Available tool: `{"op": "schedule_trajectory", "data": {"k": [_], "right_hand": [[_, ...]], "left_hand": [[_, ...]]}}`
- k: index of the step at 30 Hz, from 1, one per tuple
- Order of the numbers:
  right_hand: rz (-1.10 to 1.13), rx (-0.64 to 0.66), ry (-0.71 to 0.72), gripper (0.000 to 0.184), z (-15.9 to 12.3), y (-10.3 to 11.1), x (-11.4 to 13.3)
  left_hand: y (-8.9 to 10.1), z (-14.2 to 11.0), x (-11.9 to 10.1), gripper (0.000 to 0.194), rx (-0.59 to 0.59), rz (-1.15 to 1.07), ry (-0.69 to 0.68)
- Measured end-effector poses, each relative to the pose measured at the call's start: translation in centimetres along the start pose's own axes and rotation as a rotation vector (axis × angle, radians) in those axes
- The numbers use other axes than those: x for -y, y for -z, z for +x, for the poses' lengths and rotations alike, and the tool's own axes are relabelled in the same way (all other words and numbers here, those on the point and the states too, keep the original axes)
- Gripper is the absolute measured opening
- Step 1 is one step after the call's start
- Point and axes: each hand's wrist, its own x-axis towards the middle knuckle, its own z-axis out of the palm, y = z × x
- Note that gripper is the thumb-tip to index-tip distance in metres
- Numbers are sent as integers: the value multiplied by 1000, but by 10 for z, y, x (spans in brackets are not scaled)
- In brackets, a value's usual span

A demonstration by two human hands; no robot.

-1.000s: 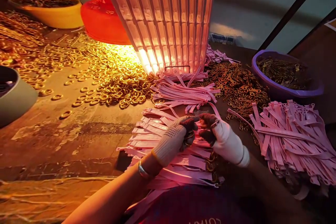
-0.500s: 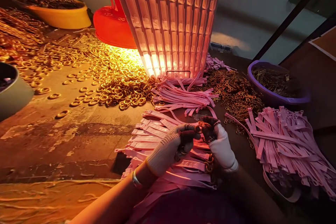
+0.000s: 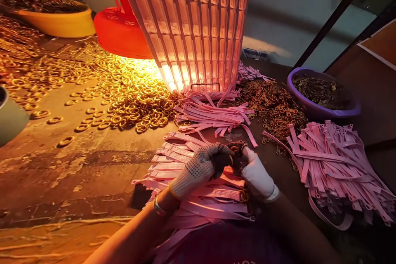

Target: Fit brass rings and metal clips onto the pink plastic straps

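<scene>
My left hand, in a pale dotted glove with dark fingertips, is closed in a pinch on a brass-coloured metal ring, of which only a curved edge shows. Against its fingertips, my right hand in a white glove with dark fingers is closed around another small metal ring. Fingers partly hide both pieces. Under the hands lies a layer of pink straps with stitched ends. Several rings sit at the right ends of these straps, below my right hand.
A red lamp lights a heap of brass rings. Beside it stands a tall ribbed panel. Pink straps are piled at right, near small metal fittings and a purple basin. A yellow tub stands back left.
My hands have shifted slightly left and closer together. The left fingers have curled and turned against the right ones. The whole view has moved a little.
</scene>
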Motion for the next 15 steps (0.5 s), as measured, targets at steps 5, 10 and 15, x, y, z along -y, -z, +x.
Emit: {"op": "schedule_trajectory", "data": {"k": [5, 10, 15], "right_hand": [[-850, -64, 475, 47, -17, 10, -6], [-1333, 145, 657, 35, -16, 27, -2], [-1447, 239, 461, 13, -16, 39, 13]], "left_hand": [[0, -4, -2, 40, 164, -6, 163], [2, -3, -8, 52, 309, 91, 415], [-7, -6, -17, 46, 216, 213, 296]]}}
